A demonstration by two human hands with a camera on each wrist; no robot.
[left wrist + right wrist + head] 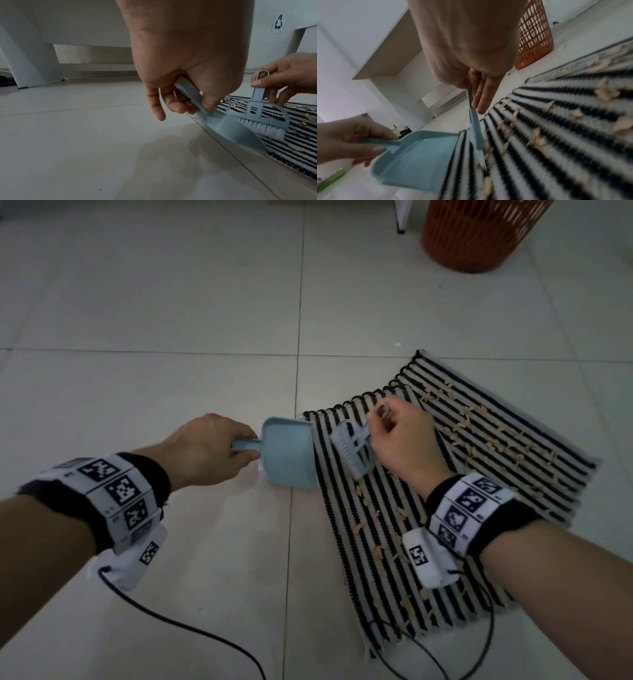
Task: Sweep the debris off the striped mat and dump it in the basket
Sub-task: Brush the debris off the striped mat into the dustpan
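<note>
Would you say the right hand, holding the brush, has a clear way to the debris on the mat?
Probably yes: the right hand holds the brush on the striped mat, and nothing lies between it and the debris.

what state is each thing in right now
dustpan: empty, lip at the mat's edge, handle gripped by left hand
brush: bristles down on the mat, handle pinched by right hand
striped mat: flat, debris scattered on it
basket: upright
</note>
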